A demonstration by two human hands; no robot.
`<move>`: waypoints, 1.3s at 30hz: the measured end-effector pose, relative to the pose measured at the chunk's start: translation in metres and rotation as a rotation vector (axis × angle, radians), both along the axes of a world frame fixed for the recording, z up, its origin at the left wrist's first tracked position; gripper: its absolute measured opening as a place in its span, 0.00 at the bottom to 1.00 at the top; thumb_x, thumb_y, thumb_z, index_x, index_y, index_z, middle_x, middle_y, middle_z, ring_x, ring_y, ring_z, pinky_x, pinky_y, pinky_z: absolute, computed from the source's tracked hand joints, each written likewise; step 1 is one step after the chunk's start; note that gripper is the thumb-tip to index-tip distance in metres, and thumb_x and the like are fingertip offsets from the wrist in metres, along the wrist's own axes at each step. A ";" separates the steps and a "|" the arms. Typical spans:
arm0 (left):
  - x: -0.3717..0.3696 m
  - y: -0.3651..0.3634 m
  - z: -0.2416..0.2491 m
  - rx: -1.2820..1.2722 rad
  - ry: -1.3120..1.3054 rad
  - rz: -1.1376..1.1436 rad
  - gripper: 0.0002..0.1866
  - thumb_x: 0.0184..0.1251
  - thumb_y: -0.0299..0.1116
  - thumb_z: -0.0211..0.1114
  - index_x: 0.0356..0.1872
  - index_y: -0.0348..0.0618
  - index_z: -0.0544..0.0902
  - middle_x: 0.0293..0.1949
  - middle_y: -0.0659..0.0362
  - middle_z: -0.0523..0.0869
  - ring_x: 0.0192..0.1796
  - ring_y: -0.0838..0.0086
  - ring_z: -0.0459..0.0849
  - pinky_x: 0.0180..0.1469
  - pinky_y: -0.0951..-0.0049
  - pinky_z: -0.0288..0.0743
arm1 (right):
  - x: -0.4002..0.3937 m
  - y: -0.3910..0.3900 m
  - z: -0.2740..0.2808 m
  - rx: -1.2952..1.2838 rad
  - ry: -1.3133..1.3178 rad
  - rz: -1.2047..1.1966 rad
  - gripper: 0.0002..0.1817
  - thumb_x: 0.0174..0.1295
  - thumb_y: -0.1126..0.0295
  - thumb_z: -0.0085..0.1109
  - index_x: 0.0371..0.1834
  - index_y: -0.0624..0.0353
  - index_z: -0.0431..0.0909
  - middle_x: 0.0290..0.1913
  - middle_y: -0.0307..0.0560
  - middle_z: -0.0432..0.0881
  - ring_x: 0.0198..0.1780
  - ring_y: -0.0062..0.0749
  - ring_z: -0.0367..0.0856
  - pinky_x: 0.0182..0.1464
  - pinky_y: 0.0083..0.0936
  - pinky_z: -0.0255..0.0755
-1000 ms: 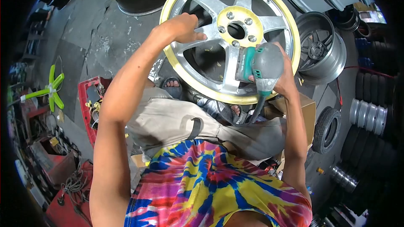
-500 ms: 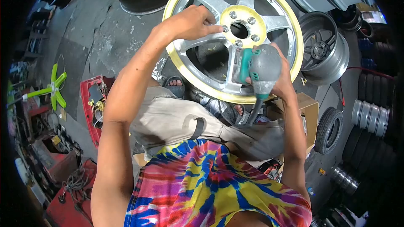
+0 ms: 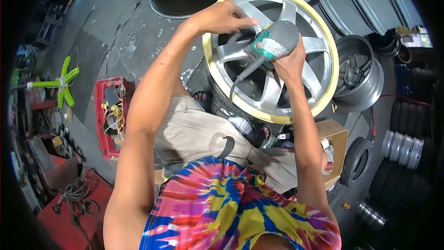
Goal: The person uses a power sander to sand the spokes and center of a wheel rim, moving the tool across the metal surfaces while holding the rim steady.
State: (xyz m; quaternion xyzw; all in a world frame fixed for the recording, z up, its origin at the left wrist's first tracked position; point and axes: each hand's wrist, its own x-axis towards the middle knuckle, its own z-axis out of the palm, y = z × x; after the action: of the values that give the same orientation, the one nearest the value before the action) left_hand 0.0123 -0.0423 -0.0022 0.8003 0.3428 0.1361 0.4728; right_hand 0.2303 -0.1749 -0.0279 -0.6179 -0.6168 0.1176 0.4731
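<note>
A grey-and-green electric sander (image 3: 286,34) is in my right hand (image 3: 292,60), its fingers wrapped round the body. It lies over the middle of a silver alloy wheel (image 3: 274,90) with yellow masking along the rim, hiding most of the hub. The power cord (image 3: 243,75) hangs from the sander toward my legs. My left hand (image 3: 223,17) is over the wheel's upper left, holding nothing, with fingers reaching toward the hub beside the sander.
Another yellow-edged wheel (image 3: 182,0) lies beyond on the floor, and a bare grey wheel (image 3: 358,74) leans at right. A red tray (image 3: 105,146) with odds and ends sits left. By my right leg are a cardboard box (image 3: 340,132) and a tyre (image 3: 357,162).
The sander has moved up and left from the wheel's lower side onto its centre, turning so its cord points left. My left hand has shifted off the lug hole it was touching.
</note>
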 end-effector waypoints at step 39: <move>0.076 -0.015 0.010 0.450 -0.056 -0.072 0.57 0.43 0.71 0.77 0.65 0.29 0.78 0.63 0.35 0.81 0.68 0.49 0.79 0.71 0.58 0.71 | 0.021 0.019 -0.025 -0.091 -0.075 -0.024 0.44 0.39 0.81 0.69 0.67 0.71 0.67 0.47 0.60 0.86 0.47 0.49 0.87 0.53 0.40 0.80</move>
State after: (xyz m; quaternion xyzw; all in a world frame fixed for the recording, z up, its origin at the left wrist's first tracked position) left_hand 0.0883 -0.0570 0.0074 0.8931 0.2619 0.2143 0.2963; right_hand 0.2517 -0.1558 -0.0526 -0.6501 -0.6207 0.1169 0.4225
